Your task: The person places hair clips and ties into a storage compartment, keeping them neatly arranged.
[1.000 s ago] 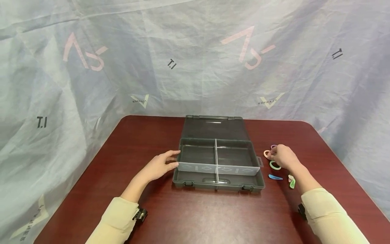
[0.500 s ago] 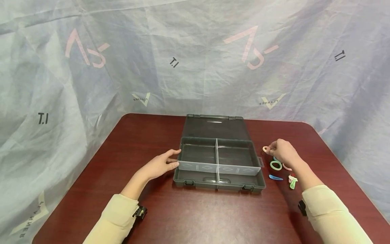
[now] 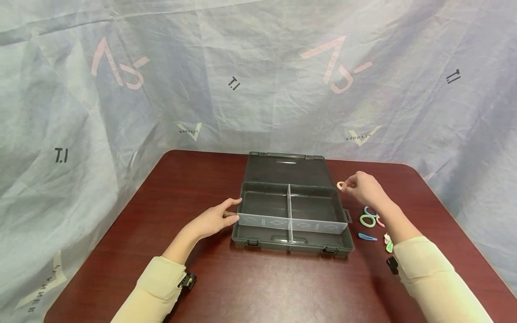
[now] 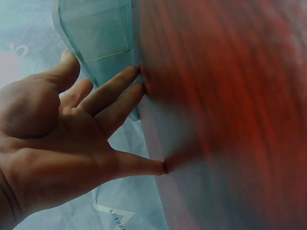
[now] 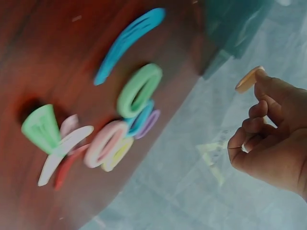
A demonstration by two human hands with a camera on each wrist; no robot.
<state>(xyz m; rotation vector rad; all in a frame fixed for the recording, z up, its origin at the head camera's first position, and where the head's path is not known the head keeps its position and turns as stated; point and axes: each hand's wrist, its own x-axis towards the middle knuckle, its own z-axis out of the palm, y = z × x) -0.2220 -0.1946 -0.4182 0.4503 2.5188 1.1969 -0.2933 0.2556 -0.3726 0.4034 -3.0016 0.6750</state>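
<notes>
The grey see-through box (image 3: 264,245) stands open near the middle of the table (image 3: 262,287), and its lid (image 3: 288,169) lies back towards the far edge. Inside, a long patterned divider (image 3: 313,225) runs from side to side and a thin cross divider (image 3: 289,202) goes from back to front, so you have two larger compartments behind and two narrower ones in front.

Your left hand (image 3: 213,221) is relaxed, with fingers spread and grasping nothing; in the head view its fingertips are at the left side of the box. Your right hand (image 3: 365,188) pinches a light orange hair ring (image 5: 248,81) between thumb and finger, just beside the back right corner of the box, on the side of the table's far right corner.

Between the box and the right edge of the table lie a green ring (image 5: 125,96), a pink ring (image 5: 92,151), and blue, yellow and purple rings close together. Nearer to the front edge are a blue clip (image 5: 127,40), which lies apart, and a small group with a green clip (image 5: 42,128), a white clip (image 5: 53,163) and a red clip (image 5: 63,171).

The table is dark red-brown and shiny, with rounded far corners. A wrinkled pale cloth (image 3: 258,103) with printed letters hangs behind the far edge and at both sides.
</notes>
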